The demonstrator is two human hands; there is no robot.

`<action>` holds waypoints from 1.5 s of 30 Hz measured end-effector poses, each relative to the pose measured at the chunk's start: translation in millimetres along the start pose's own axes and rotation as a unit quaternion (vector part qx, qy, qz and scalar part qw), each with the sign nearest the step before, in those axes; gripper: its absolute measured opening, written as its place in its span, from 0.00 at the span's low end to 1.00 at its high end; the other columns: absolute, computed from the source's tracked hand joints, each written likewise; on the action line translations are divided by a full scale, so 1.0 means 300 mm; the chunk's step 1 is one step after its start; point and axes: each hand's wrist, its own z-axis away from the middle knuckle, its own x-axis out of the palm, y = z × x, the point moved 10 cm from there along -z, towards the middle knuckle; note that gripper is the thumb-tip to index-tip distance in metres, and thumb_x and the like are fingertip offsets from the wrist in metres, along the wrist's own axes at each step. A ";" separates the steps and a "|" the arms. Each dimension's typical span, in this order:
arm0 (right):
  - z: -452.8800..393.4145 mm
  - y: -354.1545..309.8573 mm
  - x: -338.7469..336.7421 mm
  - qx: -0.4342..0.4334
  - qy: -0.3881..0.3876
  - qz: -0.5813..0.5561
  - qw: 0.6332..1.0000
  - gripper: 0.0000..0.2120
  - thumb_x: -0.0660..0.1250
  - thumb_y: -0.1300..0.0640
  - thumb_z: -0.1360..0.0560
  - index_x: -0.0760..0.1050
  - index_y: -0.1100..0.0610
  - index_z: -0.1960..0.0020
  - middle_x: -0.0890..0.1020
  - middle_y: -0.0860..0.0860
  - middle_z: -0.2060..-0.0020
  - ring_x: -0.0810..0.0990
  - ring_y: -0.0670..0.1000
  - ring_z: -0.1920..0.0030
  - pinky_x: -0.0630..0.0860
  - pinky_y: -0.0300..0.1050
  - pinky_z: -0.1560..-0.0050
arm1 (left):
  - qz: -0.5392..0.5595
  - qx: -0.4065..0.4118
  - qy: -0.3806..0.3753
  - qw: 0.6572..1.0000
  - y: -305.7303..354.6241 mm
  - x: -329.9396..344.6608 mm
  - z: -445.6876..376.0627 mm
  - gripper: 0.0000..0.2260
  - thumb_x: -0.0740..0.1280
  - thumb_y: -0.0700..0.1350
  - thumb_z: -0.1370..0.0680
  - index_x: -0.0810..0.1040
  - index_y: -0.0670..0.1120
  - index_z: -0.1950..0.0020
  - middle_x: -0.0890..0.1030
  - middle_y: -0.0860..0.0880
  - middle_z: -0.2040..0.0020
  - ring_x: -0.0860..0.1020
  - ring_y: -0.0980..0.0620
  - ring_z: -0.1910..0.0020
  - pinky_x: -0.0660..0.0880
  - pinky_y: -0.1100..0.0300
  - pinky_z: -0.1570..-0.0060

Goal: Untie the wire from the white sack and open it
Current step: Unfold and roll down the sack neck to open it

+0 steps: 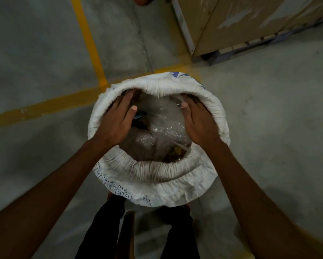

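Observation:
The white sack (153, 172) stands upright on the floor in front of me, its mouth wide open and its rim rolled down into a thick ring. Inside I see clear bubble wrap (157, 131) over dark contents. My left hand (115, 120) reaches into the mouth on the left, fingers spread, fingertips tucked under the far left rim. My right hand (198, 120) is inside on the right, fingers hidden under the rolled rim. Whether either hand grips the rim is hidden. No wire shows anywhere.
Yellow floor lines (89, 43) cross the grey concrete behind and to the left of the sack. A large cardboard box on a pallet (250, 25) stands at the back right. My legs in dark trousers (108, 230) are just below the sack.

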 end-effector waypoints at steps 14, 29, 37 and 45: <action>-0.148 -0.005 -0.099 -0.013 -0.127 -0.059 0.990 0.29 0.52 0.33 0.20 0.66 0.42 0.22 0.72 0.44 0.25 0.71 0.44 0.26 0.69 0.46 0.26 | 0.035 0.018 -0.035 0.999 -0.003 -0.118 -0.115 0.32 0.61 0.63 0.19 0.60 0.56 0.16 0.65 0.56 0.18 0.64 0.58 0.20 0.65 0.47 0.22; -0.160 -0.047 -0.084 -0.041 -0.102 -0.001 0.994 0.32 0.50 0.37 0.17 0.47 0.45 0.16 0.55 0.49 0.16 0.52 0.46 0.17 0.52 0.49 0.17 | -0.035 0.038 -0.008 0.999 0.007 -0.120 -0.130 0.32 0.57 0.61 0.17 0.52 0.56 0.14 0.60 0.52 0.15 0.58 0.58 0.18 0.58 0.55 0.19; -0.037 -0.092 -0.016 -0.118 -0.143 0.024 0.982 0.33 0.55 0.42 0.16 0.49 0.50 0.16 0.59 0.55 0.17 0.56 0.52 0.17 0.59 0.58 0.19 | -0.151 0.113 -0.034 0.982 0.027 -0.073 0.007 0.29 0.58 0.61 0.16 0.61 0.51 0.17 0.71 0.45 0.21 0.69 0.44 0.22 0.66 0.45 0.23; 0.308 -0.062 0.240 -0.149 -0.379 0.218 0.887 0.39 0.32 0.28 0.22 0.74 0.44 0.32 0.83 0.48 0.39 0.81 0.53 0.39 0.74 0.55 0.39 | -0.244 0.212 -0.283 0.903 -0.056 0.190 0.339 0.32 0.43 0.70 0.17 0.68 0.57 0.21 0.87 0.50 0.54 0.85 0.50 0.55 0.72 0.56 0.50</action>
